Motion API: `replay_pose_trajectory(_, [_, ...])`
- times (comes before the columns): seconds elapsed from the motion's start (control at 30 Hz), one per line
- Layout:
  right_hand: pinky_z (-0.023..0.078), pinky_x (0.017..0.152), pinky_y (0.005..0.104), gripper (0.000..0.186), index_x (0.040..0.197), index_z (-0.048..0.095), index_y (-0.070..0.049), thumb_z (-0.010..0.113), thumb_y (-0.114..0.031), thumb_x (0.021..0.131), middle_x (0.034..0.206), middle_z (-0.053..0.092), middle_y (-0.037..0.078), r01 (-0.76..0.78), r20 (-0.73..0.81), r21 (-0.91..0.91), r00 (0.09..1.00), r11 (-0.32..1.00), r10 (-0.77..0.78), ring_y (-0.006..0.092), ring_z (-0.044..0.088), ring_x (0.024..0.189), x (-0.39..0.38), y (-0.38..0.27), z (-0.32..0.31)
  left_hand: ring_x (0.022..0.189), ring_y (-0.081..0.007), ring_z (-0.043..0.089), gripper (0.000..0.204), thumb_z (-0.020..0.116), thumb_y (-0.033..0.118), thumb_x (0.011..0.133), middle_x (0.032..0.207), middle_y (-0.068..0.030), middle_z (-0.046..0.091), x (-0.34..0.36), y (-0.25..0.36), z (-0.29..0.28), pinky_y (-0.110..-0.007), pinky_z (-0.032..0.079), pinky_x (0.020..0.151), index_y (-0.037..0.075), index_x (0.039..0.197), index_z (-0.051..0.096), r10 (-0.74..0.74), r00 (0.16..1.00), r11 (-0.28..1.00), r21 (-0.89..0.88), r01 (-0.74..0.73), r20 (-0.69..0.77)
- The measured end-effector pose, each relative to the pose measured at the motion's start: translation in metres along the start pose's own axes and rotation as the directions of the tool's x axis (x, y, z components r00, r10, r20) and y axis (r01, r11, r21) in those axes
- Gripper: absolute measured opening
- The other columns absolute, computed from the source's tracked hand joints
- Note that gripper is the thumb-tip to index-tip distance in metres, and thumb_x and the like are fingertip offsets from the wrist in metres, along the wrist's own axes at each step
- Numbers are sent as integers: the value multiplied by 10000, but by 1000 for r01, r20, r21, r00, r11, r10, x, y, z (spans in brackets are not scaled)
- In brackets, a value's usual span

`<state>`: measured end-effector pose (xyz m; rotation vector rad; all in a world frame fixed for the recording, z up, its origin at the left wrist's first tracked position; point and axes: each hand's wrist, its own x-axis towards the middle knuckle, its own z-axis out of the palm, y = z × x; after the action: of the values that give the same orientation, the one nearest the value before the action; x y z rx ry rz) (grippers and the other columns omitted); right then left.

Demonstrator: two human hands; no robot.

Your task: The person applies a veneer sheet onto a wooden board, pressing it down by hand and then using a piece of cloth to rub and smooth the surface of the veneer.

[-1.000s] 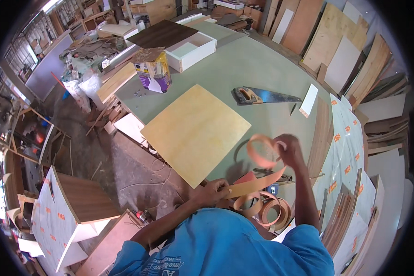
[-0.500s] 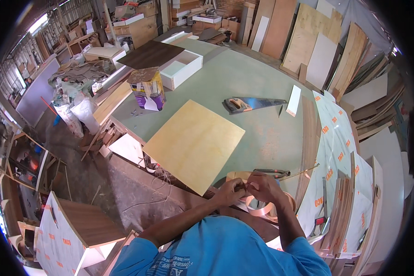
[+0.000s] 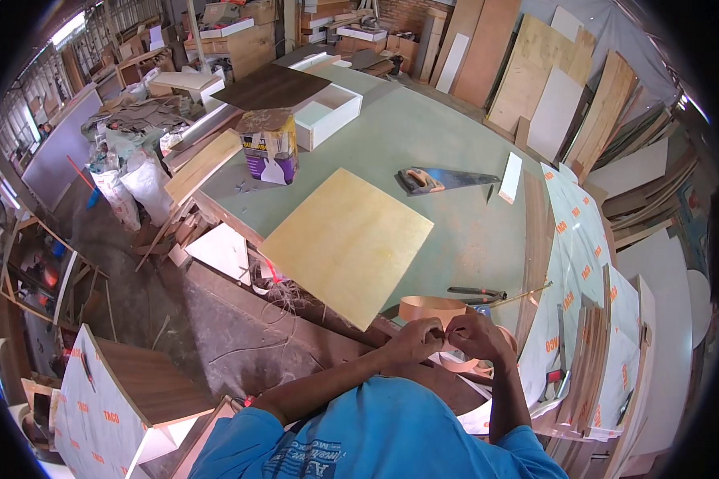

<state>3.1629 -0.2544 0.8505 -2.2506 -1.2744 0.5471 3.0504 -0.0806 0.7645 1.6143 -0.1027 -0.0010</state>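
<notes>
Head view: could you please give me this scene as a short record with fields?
Left hand: fingers pinched at the strip
Right hand: fingers close to the left hand's, also at the strip
Strip: thin, tan, looped beyond the hands
Board: square, lying cornerwise on the table
Box: upright, beyond the board
Saw: right of the box

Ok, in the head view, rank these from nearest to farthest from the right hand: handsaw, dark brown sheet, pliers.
1. Pliers, just beyond the right hand.
2. Handsaw, farther out, ahead of that hand.
3. Dark brown sheet, farthest, toward the upper left.
</notes>
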Motion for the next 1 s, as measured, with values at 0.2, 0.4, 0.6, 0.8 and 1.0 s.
replay_pose_trajectory(0.2, [544,659,322,230,866,710,26,657,-185,790,793,722,133,-70,42,89,997,994,67,220,699,706,-10,-1,4,768,-171,637,258,655,194,847,844,-141,671,-6,-3,3,-343,516,701,-22,979,610,75,997,997,22,-75,1])
replay_pose_trajectory(0.4, [551,646,337,189,877,738,-12,702,-168,776,783,688,130,-94,-69,112,992,989,102,219,704,745,-14,-21,7,817,-179,637,226,606,132,861,884,-131,672,-6,-8,1,-346,518,739,-22,1026,600,38,998,999,-5,-37,50])
replay_pose_trajectory(0.6, [541,643,334,189,863,721,5,720,-137,738,758,678,128,4,-88,-47,996,999,-8,217,681,704,-12,-26,-8,893,-167,620,230,532,60,876,946,-118,657,-5,-4,2,-340,512,792,-23,1085,581,132,987,989,-75,-126,86])
replay_pose_trajectory(0.8, [513,634,367,125,796,692,-17,725,-91,701,714,655,112,-36,-74,26,997,999,38,258,646,667,-3,-27,-40,906,-175,643,315,616,263,987,937,-111,674,-2,-16,-6,-351,523,813,1,1161,599,16,996,994,-113,-5,93])
replay_pose_trajectory(1.0, [515,652,418,69,745,669,-53,696,-107,713,724,643,109,217,-14,-373,971,902,-239,304,641,703,19,0,-96,857,-145,650,246,631,207,983,942,-80,695,14,-28,1,-332,538,784,1,1117,642,18,996,991,-137,-5,90])
